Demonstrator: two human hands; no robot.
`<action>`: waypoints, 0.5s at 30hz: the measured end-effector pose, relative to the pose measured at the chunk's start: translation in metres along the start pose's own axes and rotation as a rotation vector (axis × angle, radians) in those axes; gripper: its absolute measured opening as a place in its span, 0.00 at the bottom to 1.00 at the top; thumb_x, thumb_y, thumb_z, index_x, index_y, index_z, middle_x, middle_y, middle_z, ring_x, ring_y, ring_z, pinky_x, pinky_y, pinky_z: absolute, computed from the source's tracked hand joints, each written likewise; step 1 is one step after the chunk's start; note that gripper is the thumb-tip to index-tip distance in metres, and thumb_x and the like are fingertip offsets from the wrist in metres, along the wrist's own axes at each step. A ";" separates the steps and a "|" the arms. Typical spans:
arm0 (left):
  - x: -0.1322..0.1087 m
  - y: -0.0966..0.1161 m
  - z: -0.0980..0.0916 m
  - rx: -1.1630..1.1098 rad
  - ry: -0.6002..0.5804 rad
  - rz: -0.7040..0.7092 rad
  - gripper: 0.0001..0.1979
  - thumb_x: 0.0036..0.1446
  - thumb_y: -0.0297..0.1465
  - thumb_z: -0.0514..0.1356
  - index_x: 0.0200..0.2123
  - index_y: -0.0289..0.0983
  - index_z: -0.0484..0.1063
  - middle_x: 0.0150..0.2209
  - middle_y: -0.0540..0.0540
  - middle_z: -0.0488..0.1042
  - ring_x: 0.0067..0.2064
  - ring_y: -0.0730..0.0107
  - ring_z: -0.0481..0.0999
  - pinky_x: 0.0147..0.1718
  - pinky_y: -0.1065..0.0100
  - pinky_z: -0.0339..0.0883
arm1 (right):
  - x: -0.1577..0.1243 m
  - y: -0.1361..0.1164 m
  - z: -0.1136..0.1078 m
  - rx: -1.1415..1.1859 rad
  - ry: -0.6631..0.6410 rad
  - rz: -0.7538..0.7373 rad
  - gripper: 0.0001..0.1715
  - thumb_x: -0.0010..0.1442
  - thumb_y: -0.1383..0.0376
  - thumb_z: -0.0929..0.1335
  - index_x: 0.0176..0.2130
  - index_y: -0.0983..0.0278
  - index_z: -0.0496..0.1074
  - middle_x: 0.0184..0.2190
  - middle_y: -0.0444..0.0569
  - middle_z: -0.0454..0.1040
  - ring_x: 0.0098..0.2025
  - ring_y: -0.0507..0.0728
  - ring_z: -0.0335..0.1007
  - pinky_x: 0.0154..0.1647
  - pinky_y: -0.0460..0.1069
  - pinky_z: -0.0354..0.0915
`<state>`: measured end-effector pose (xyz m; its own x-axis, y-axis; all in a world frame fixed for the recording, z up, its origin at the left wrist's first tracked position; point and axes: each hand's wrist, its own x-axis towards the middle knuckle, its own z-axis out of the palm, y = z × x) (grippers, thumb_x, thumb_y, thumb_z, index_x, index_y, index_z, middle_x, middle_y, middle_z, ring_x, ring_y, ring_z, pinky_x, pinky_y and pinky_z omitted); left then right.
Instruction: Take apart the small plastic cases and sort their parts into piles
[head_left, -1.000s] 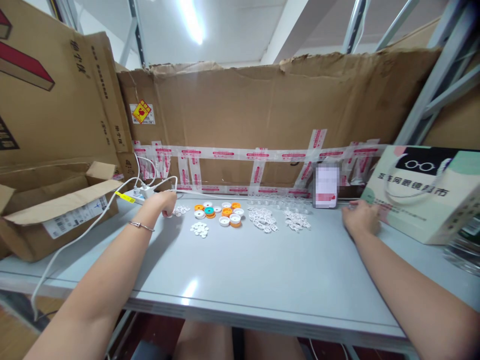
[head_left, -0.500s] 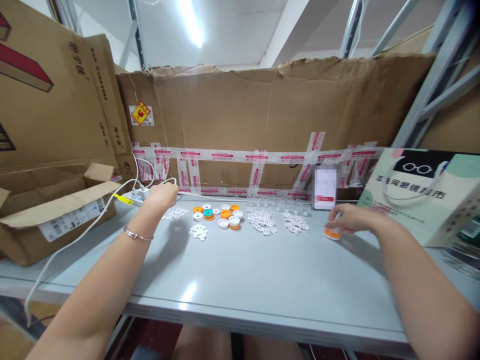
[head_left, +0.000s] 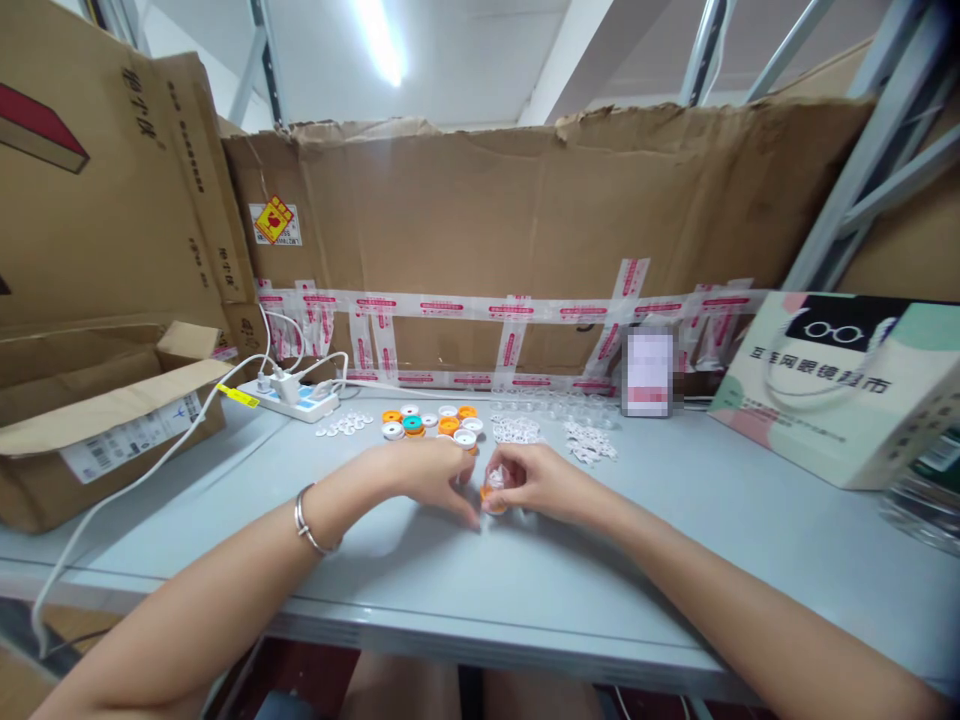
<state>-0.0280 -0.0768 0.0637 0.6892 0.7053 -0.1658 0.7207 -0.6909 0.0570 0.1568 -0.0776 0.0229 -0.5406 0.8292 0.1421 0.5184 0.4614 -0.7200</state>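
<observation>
Near the middle of the grey table [head_left: 600, 590], my right hand [head_left: 529, 478] pinches an orange and white round piece [head_left: 493, 498] with something clear or whitish on top. Just left of it, my left hand [head_left: 435, 475] has its thumb and fingers apart and holds nothing I can see. Behind my left hand lie several orange, white and teal round pieces [head_left: 413, 425]. Small white rings [head_left: 345, 425] are to their left. Two piles of white flat parts [head_left: 516, 431] [head_left: 590, 442] lie to the right, with clear round pieces [head_left: 555, 405] behind them.
A phone [head_left: 648, 372] leans upright at the back. A paper bag [head_left: 817, 400] and a bottle [head_left: 930, 490] stand at the right. An open cardboard box [head_left: 112, 430] and a power strip [head_left: 300, 400] with white cables are at the left. Tall cardboard [head_left: 465, 220] borders the rear.
My right hand has moved left and nearer with the orange and white piece, from beside the phone to the middle. My left hand has come right and nearer, away from the power strip.
</observation>
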 end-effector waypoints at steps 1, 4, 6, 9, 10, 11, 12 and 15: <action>0.002 0.004 0.004 -0.009 0.027 0.022 0.24 0.41 0.49 0.61 0.34 0.35 0.70 0.29 0.45 0.73 0.28 0.66 0.70 0.23 0.72 0.56 | 0.002 0.003 0.005 0.026 0.027 -0.007 0.15 0.41 0.58 0.72 0.28 0.63 0.69 0.18 0.39 0.63 0.22 0.48 0.57 0.21 0.43 0.53; 0.010 0.011 0.016 0.020 0.170 0.016 0.30 0.36 0.53 0.62 0.35 0.34 0.68 0.31 0.43 0.73 0.31 0.61 0.72 0.25 0.70 0.57 | 0.006 0.011 0.012 0.083 0.088 0.031 0.16 0.38 0.60 0.73 0.27 0.64 0.68 0.18 0.37 0.61 0.21 0.47 0.56 0.20 0.43 0.52; 0.016 0.012 0.025 -0.006 0.248 -0.003 0.29 0.38 0.53 0.61 0.36 0.35 0.68 0.30 0.44 0.73 0.31 0.60 0.72 0.24 0.70 0.56 | 0.007 0.014 0.012 0.125 0.102 0.078 0.18 0.38 0.60 0.73 0.29 0.63 0.67 0.18 0.36 0.61 0.19 0.47 0.56 0.19 0.43 0.52; 0.025 0.009 0.037 -0.129 0.309 -0.041 0.25 0.44 0.53 0.58 0.32 0.36 0.67 0.28 0.46 0.73 0.28 0.65 0.71 0.22 0.71 0.55 | 0.009 0.018 0.009 0.191 0.138 0.099 0.21 0.39 0.60 0.73 0.31 0.62 0.63 0.17 0.35 0.61 0.18 0.47 0.57 0.19 0.43 0.53; 0.028 0.008 0.041 -0.166 0.328 -0.053 0.24 0.45 0.52 0.57 0.30 0.36 0.67 0.27 0.47 0.72 0.27 0.66 0.70 0.22 0.71 0.54 | 0.009 0.020 0.008 0.213 0.149 0.094 0.22 0.39 0.60 0.73 0.32 0.61 0.62 0.17 0.34 0.60 0.18 0.48 0.58 0.19 0.43 0.53; 0.031 0.006 0.045 -0.198 0.348 -0.065 0.24 0.45 0.53 0.56 0.29 0.36 0.66 0.26 0.47 0.71 0.26 0.67 0.70 0.21 0.72 0.54 | 0.010 0.022 0.007 0.239 0.154 0.088 0.23 0.38 0.60 0.73 0.33 0.61 0.61 0.17 0.34 0.60 0.18 0.48 0.58 0.19 0.43 0.54; 0.033 0.006 0.047 -0.227 0.371 -0.074 0.24 0.45 0.53 0.56 0.27 0.35 0.66 0.25 0.48 0.70 0.25 0.68 0.69 0.21 0.72 0.53 | 0.010 0.024 0.005 0.268 0.149 0.082 0.24 0.38 0.60 0.73 0.33 0.61 0.60 0.17 0.33 0.61 0.18 0.48 0.58 0.19 0.43 0.54; 0.036 0.005 0.052 -0.299 0.442 -0.073 0.23 0.45 0.51 0.57 0.26 0.35 0.65 0.23 0.50 0.69 0.25 0.71 0.67 0.21 0.73 0.52 | 0.012 0.028 0.003 0.324 0.123 0.060 0.25 0.37 0.60 0.73 0.32 0.61 0.59 0.18 0.34 0.61 0.19 0.48 0.59 0.20 0.43 0.55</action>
<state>-0.0034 -0.0626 0.0067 0.5554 0.7942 0.2466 0.7134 -0.6074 0.3495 0.1632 -0.0557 0.0028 -0.4216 0.8926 0.1600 0.2990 0.3034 -0.9048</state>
